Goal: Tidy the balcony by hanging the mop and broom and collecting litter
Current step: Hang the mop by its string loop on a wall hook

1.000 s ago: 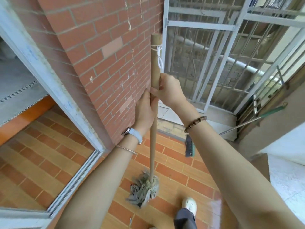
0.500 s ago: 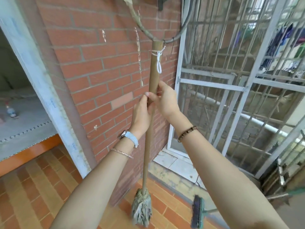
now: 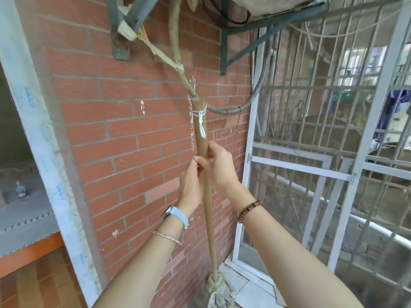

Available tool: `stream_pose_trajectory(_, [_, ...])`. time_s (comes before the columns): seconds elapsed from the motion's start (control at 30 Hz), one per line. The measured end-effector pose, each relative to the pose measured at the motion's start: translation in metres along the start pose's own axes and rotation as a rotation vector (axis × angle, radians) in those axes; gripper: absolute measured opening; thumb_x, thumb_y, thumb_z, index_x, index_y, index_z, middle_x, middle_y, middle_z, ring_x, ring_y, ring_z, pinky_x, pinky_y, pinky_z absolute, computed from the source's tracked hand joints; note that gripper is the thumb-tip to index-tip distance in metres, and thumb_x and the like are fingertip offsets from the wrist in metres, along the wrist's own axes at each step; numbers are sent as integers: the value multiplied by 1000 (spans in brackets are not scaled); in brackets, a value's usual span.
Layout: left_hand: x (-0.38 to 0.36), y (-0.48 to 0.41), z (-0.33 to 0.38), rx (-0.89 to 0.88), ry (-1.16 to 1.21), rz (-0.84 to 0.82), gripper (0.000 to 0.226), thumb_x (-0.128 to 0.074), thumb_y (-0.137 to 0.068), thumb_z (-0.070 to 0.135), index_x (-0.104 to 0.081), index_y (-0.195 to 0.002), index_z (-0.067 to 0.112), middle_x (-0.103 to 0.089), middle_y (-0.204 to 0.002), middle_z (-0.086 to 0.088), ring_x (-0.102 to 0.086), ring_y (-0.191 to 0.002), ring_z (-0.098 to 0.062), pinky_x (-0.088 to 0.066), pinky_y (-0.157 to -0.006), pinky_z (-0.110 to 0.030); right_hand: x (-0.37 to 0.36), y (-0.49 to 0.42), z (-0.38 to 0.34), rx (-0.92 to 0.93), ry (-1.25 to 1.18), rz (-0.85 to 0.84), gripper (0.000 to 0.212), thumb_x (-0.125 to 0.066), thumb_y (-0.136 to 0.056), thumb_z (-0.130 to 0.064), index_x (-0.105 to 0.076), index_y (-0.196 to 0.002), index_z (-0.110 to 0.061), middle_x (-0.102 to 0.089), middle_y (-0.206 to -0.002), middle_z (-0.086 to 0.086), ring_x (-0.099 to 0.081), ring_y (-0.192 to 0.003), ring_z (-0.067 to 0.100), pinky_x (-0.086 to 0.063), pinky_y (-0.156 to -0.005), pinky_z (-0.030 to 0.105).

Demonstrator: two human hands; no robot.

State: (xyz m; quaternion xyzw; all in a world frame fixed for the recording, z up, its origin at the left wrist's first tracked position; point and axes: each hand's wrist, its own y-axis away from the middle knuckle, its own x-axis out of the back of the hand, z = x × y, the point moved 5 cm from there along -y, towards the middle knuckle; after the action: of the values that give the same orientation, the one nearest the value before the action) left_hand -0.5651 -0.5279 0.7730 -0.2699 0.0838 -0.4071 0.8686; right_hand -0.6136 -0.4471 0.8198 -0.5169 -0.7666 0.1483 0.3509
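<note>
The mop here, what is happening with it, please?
A person holds the mop upright with both hands on its wooden handle, left hand just below right hand, close to the brick wall. A white string loop is tied near the top of the handle. Two metal hooks hang from a curved pipe just to the right. The loop is not on a hook yet, so the mop is not hung.
</note>
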Motion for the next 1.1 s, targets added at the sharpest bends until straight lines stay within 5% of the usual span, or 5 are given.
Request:
stream_pose_trajectory(0.23, [-43, -65, -67, -107, -105, -93, 41, -46, -94, 18, -56, -97, 58, -68, -93, 33, -64, -84, 11, -46, -63, -3, -11, -60, 80, -47, 43, 46, 25, -71, -85, -19, -51, -82, -4, -66, -81, 13, -68, -71, 20, -53, -61, 28])
stream_pose_trajectory(0.33, [-67, -90, -103, -79, -109, -157, 35, -47, -93, 20, -57, -100, 52, -70, -98, 22, -67, -90, 1, -56, -75, -25, -13, -80, 115, -96, 66, 50, 25, -72, -84, -20, -50, -73, -17, -62, -71, -1, -61, -58, -2, -46, -56, 13])
stream_pose_trajectory(0.47, [-94, -119, -146, -72, -135, -210, 28, -50, -93, 20, -56, -107, 43, -71, -101, 12, -67, -90, -5, -56, -75, -31, -13, -106, 163, -190, 71, 36, 18, -73, -83, -25, -60, -92, -17, -70, -89, -3, -69, -78, 9, -56, -72, 27])
stream_pose_trajectory(0.63, [-111, -143, -188, 2, -247, -202, 17, -59, -91, 27, -56, -107, 21, -68, -88, 0, -64, -79, -21, -51, -67, -35, 5, -133, 182, -137, 56, 161, 29, -75, -81, -31, -60, -103, -19, -70, -87, -8, -66, -78, 3, -46, -66, 5])
stream_pose_trajectory(1.1, [-158, -181, -279, 207, -431, -138, 13, -57, -93, 31, -54, -92, 19, -61, -76, 5, -57, -67, -11, -39, -53, -21, 22, -203, 272, -209, -234, 312, 2, -69, -86, -10, -67, -86, -12, -72, -79, 3, -69, -74, 17, -53, -65, 17])
